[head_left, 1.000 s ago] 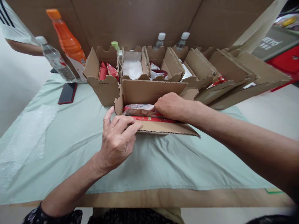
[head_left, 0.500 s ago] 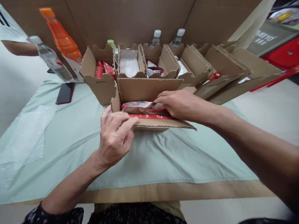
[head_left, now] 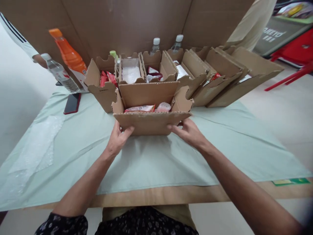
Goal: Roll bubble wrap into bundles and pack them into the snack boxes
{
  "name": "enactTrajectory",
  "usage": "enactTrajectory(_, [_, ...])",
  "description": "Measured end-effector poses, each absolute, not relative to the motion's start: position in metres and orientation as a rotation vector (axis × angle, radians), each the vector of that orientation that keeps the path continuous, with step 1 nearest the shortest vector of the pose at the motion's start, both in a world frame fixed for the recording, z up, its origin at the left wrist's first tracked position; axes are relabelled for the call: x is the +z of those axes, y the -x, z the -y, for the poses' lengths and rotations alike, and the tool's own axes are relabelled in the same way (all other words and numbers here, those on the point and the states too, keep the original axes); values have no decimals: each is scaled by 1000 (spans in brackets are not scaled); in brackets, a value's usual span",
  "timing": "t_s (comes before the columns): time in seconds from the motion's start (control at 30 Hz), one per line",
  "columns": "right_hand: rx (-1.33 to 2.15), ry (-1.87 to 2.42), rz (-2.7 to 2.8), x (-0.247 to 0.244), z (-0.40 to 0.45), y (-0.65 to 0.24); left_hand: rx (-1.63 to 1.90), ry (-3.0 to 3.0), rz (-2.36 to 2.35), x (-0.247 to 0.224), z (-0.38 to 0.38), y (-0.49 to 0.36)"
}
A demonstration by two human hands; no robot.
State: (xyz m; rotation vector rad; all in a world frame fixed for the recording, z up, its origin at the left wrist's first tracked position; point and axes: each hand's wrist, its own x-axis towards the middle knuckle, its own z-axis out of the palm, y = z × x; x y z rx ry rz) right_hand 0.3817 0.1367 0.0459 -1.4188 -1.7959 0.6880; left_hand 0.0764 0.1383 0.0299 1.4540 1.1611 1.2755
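Observation:
An open cardboard box point(head_left: 150, 124) stands upright in front of me, its front flap raised. Inside lie a red-and-white snack packet point(head_left: 140, 108) and a clear-wrapped pinkish item point(head_left: 163, 107); the lower contents are hidden. My left hand point(head_left: 119, 137) grips the box's left end, thumb on the front and fingers out of sight behind the side. On the right end, my right hand point(head_left: 189, 132) holds the box the same way, its thumb pressed against the front.
Several open cardboard boxes point(head_left: 100, 89) with goods stand in a row behind. At left are an orange bottle point(head_left: 70, 54), a clear bottle point(head_left: 61, 75), a phone point(head_left: 72, 103) and bubble wrap point(head_left: 39, 143). A red stool point(head_left: 298, 54) stands at right; a person's arm shows behind the bottles.
My right hand has come out of the box onto its right end. The left has slid down from the rim to the left end. The front flap, tilted outward before, now stands up.

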Motion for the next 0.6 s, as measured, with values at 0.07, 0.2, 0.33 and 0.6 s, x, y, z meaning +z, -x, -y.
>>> enactTrajectory(0.07, [657, 1384, 1745, 41, -131, -370, 1346, -1405, -1146, 27, -131, -85])
enactTrajectory(0.2, [520, 1311, 1792, 50, -94, -353, 1365, -1336, -1249, 28, -87, -73])
enactTrajectory(0.33, [524, 1189, 1887, 68, -77, -325, 1497, -1376, -1376, 39, -52, -37])
enactTrajectory(0.6, [413, 1323, 1721, 91, -88, -327, 1603, -1402, -1197, 69, -87, -59])
